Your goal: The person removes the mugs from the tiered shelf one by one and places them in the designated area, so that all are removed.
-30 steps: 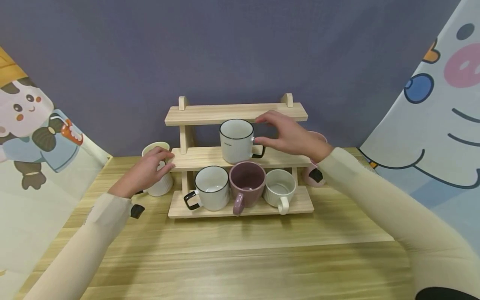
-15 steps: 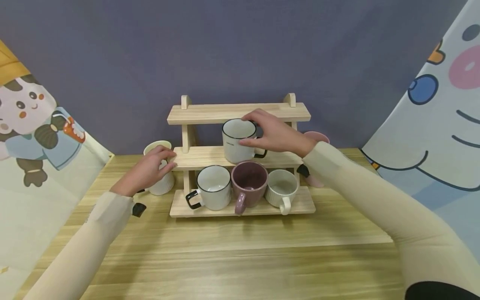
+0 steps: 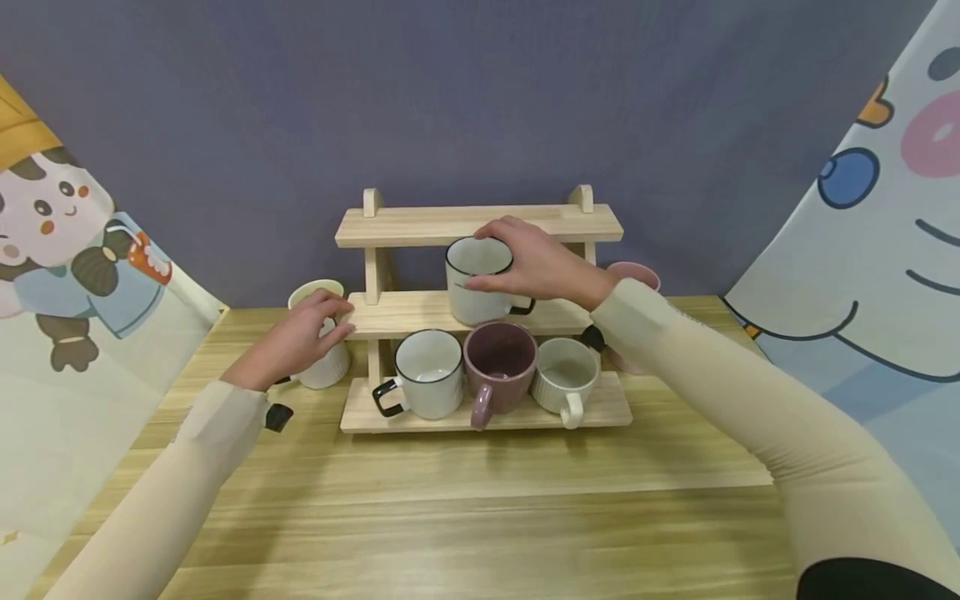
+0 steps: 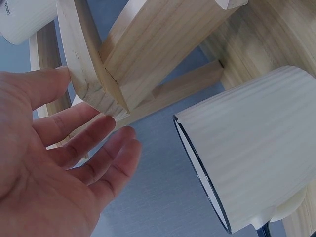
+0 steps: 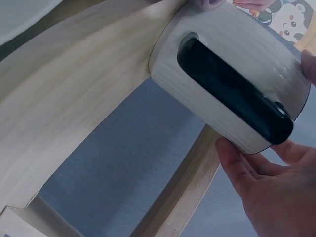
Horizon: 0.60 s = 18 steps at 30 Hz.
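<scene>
On the middle tier of the wooden shelf rack (image 3: 408, 310) stands a white mug (image 3: 463, 302) with a black rim and black handle. My right hand (image 3: 543, 265) grips it near the rim, thumb in front and fingers behind; in the right wrist view its black handle (image 5: 232, 89) points toward the camera. My left hand (image 3: 296, 340) holds the left end of that tier between thumb and fingers, as the left wrist view shows at the board end (image 4: 94, 79). Three mugs sit on the bottom tier: a black-rimmed white one (image 3: 431, 398), a purple one (image 3: 501, 387) and a ribbed cream one (image 3: 558, 392).
Behind my left hand a pale ribbed mug (image 3: 326, 371) stands on the wooden table (image 3: 480, 517). A pink mug (image 3: 636, 273) is partly hidden behind my right wrist. The top tier (image 3: 480, 223) lies above the held mug, and a grey-blue cloth (image 3: 480, 100) hangs behind the rack.
My right hand has moved left from beside the mug's handle to the rim and taken hold of it. The left hand keeps its place at the shelf end.
</scene>
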Tool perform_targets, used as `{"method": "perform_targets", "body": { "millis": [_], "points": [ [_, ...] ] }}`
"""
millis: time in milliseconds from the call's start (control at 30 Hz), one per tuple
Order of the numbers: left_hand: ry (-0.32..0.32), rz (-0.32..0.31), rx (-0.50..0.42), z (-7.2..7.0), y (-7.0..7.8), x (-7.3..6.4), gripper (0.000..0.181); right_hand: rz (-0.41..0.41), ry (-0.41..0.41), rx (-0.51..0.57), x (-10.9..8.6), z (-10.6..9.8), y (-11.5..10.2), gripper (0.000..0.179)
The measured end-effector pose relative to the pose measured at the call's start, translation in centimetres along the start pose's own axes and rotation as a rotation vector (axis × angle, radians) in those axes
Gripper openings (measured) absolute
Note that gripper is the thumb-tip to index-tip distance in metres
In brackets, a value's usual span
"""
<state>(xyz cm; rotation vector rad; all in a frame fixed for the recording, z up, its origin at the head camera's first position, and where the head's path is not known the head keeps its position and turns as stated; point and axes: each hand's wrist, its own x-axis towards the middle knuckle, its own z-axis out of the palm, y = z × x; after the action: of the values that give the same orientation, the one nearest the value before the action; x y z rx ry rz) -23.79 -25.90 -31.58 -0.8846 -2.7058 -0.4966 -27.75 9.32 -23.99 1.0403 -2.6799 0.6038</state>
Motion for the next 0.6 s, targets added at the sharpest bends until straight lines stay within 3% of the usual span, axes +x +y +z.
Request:
{"method": "perform_targets", "body": {
  "millis": [300, 600],
  "points": [
    [0.003, -0.006, 0.005, -0.07, 0.19, -0.02, 0.027, 0.023, -0.034, -0.023, 0.08, -0.07, -0.29, 0.072],
    [0.000, -0.014, 0.002, 0.08, 0.30, 0.02, 0.026, 0.038, 0.000, -0.042, -0.07, 0.30, -0.53, 0.064]
  ]
}}
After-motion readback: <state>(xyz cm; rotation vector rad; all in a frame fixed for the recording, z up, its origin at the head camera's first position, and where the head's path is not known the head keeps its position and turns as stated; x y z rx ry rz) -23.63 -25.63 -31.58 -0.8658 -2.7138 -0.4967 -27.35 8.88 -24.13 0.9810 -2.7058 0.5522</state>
